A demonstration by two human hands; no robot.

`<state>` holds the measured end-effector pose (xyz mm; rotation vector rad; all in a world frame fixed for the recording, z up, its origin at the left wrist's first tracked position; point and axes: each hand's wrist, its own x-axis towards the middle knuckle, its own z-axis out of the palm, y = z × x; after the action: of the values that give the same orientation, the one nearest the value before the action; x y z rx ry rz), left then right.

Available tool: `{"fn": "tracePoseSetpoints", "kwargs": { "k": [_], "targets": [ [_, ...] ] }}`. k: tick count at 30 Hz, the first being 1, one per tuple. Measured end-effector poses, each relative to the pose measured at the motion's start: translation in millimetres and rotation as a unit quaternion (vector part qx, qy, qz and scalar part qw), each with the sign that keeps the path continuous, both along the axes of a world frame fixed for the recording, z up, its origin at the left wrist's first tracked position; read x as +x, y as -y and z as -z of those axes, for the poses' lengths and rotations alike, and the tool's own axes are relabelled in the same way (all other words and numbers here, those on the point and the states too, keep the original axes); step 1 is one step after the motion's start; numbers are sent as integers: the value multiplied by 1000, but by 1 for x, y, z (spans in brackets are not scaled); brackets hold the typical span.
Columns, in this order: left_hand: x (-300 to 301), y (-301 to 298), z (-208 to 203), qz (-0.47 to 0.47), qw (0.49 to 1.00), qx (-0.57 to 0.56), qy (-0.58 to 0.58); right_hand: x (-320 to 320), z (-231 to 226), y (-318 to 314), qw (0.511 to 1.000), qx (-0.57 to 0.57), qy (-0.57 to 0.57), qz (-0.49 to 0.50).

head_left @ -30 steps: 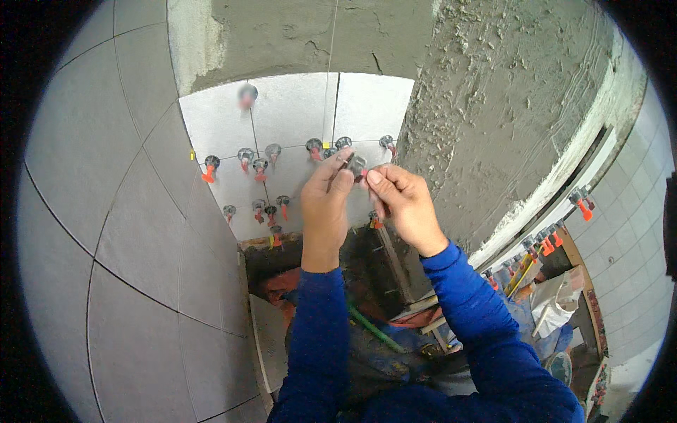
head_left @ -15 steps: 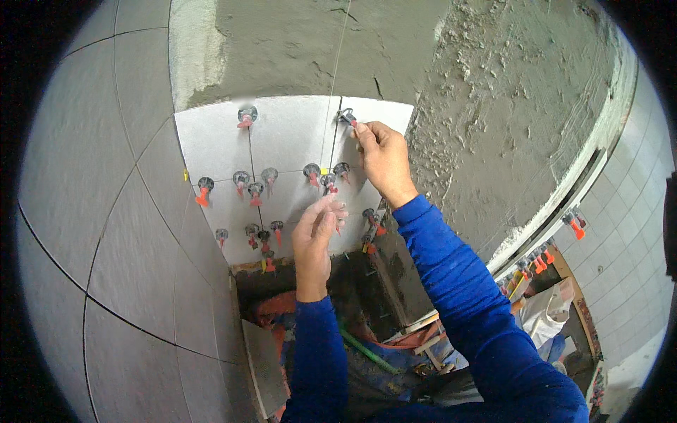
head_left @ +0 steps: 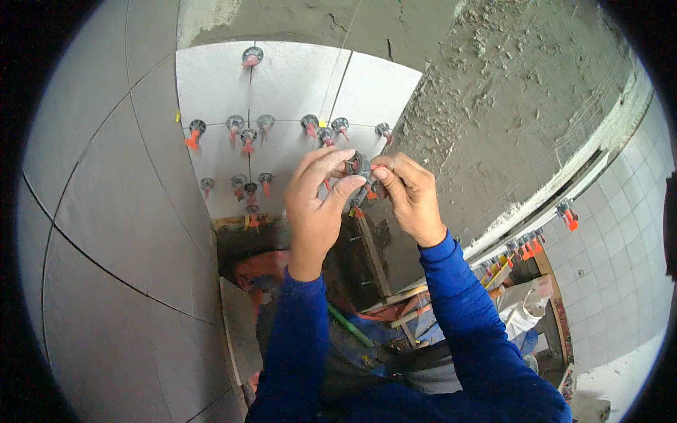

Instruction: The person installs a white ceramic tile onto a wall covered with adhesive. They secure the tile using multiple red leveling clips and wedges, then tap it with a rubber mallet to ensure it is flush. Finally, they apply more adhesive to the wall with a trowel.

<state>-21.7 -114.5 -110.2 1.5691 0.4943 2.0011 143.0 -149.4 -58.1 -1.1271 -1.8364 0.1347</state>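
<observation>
In front of the pale tiles [head_left: 296,77] I hold a tile leveller [head_left: 357,164] with a round dark cap and a small red handle. The thumb and fingers of my left hand [head_left: 312,211] grip the cap by its rim. My right hand [head_left: 415,197] pinches the red handle from the other side. Other levellers [head_left: 252,58] of the same kind sit along the tile joints, with several around and behind my hands. Between the two upper right tiles, the joint [head_left: 343,79] carries no leveller.
Rough grey mortar [head_left: 486,113] lies beyond and right of the tiles. Large grey tiles [head_left: 106,162] cover the left side. Below are a green hose [head_left: 349,326], a whitish bag [head_left: 523,307] and loose wood. More levellers [head_left: 530,247] line a ledge at right, beside small tiles [head_left: 599,261].
My right hand has taken the leveller off the upper right joint and brought it down to my left hand, which now grips its cap. The whole view has shifted, with the tiles higher.
</observation>
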Motion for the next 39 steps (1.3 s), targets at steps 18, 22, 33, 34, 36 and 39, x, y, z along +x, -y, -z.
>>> {"fn": "tracePoseSetpoints", "kwargs": {
  "k": [18, 22, 33, 34, 36, 39],
  "targets": [
    [42, 24, -5, -20, 999, 41, 30, 16, 10, 24, 982, 149, 69, 92],
    [43, 20, -2, -41, 997, 54, 25, 16, 9, 24, 984, 126, 77, 95],
    [18, -13, 13, 26, 986, -112, 117, -9, -39, -74, 975, 138, 84, 152],
    [15, -15, 17, 28, 984, -144, 104, -12, -42, -85, 972, 127, 88, 176],
    [12, -19, 23, 24, 986, -138, 96, -16, -47, -101, 970, 112, 92, 194],
    [12, -26, 29, 15, 986, -142, 90, -21, -50, -115, 964, 131, 95, 212]
  ]
}}
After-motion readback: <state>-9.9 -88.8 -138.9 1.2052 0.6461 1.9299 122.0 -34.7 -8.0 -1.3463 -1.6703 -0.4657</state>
